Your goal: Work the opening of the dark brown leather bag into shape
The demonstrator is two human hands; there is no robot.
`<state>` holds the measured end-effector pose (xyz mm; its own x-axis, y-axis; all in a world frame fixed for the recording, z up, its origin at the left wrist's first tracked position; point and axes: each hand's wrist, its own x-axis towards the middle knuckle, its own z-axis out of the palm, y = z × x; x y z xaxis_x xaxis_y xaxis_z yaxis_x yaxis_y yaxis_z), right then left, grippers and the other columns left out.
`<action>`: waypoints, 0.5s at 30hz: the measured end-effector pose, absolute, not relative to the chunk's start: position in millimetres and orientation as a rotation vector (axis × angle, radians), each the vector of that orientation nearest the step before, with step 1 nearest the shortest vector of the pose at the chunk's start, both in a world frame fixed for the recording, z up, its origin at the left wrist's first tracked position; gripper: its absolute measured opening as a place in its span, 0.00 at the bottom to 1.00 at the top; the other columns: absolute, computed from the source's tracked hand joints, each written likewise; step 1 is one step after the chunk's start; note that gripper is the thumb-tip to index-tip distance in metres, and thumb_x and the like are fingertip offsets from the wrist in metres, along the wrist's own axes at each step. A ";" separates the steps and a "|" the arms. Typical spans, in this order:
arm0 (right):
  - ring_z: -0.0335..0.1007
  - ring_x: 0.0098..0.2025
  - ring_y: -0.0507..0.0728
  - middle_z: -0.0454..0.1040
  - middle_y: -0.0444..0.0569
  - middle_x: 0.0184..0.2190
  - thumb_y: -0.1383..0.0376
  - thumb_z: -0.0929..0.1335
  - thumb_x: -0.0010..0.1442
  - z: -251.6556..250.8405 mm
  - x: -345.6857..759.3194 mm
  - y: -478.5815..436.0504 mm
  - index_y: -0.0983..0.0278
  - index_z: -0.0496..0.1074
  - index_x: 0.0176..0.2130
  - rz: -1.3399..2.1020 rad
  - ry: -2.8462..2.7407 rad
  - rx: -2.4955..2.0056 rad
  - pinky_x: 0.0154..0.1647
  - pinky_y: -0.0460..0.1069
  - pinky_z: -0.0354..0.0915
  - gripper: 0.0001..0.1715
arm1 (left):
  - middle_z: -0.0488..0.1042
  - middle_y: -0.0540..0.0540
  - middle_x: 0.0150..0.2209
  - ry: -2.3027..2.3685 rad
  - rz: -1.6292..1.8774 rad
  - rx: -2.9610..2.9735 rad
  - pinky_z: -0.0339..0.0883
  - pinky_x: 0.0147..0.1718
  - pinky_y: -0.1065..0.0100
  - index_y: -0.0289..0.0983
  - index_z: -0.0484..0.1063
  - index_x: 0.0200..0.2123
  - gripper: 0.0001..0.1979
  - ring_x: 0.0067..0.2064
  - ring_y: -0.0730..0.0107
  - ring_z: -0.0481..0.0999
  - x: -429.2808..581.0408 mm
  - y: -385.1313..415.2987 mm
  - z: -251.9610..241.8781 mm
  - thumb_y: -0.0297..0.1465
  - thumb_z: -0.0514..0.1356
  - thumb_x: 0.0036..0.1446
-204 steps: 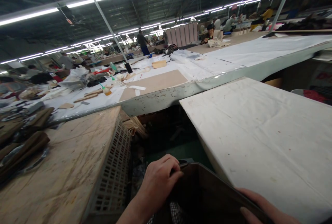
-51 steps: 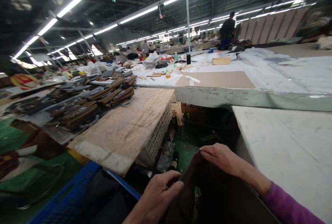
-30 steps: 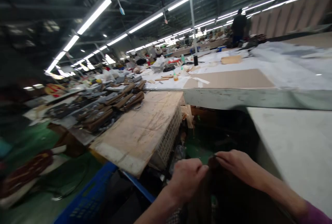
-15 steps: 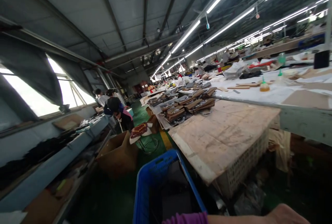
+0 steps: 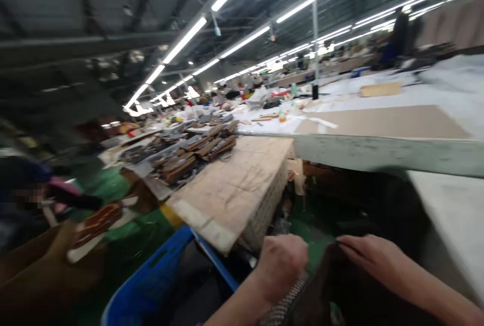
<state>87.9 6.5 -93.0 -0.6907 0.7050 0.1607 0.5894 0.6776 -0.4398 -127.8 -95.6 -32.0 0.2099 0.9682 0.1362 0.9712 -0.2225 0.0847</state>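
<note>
Our right hand (image 5: 381, 258) pinches the top edge of the dark cloth (image 5: 357, 293), which hangs below it and to the right of our left hand (image 5: 285, 265). The left is curled into a fist; we cannot tell whether it grips anything.

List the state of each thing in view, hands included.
Left hand: curled closed; any grip hidden.
Right hand: pinching the dark material.
Dark material: edge raised at the right hand.
Blue crate: open-topped, dark contents inside.
Strip light: lit.
Tan sheet: lying flat.
Brown bundles: piled up.
Amber bottle: upright.
</note>
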 end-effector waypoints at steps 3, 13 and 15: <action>0.77 0.33 0.61 0.79 0.51 0.29 0.64 0.57 0.66 -69.5 98.0 4.5 0.61 0.76 0.39 0.549 -2.684 -1.126 0.30 0.49 0.60 0.19 | 0.71 0.46 0.25 -2.060 -0.425 -2.408 0.59 0.28 0.69 0.36 0.65 0.27 0.19 0.28 0.68 0.72 -150.2 -88.3 -29.5 0.29 0.42 0.67; 0.74 0.31 0.57 0.77 0.48 0.27 0.62 0.59 0.66 -65.8 96.8 18.6 0.62 0.75 0.34 0.699 -2.630 -1.217 0.29 0.47 0.55 0.18 | 0.72 0.42 0.53 -2.783 -1.941 -2.230 0.65 0.52 0.62 0.41 0.64 0.56 0.25 0.57 0.55 0.69 -163.7 -103.0 -53.1 0.42 0.59 0.56; 0.75 0.33 0.59 0.78 0.49 0.30 0.62 0.59 0.66 -65.9 98.4 19.4 0.62 0.75 0.37 0.730 -2.611 -1.228 0.31 0.48 0.57 0.17 | 0.72 0.42 0.55 -2.798 -1.938 -2.284 0.66 0.51 0.57 0.44 0.65 0.57 0.28 0.57 0.51 0.68 -156.8 -114.8 -55.6 0.45 0.60 0.53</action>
<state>98.4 19.4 -65.9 -0.6483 0.7593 -0.0565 0.6786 0.5425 -0.4952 -156.8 -114.8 -55.6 -0.0864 0.9859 -0.1433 0.2125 0.1587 0.9642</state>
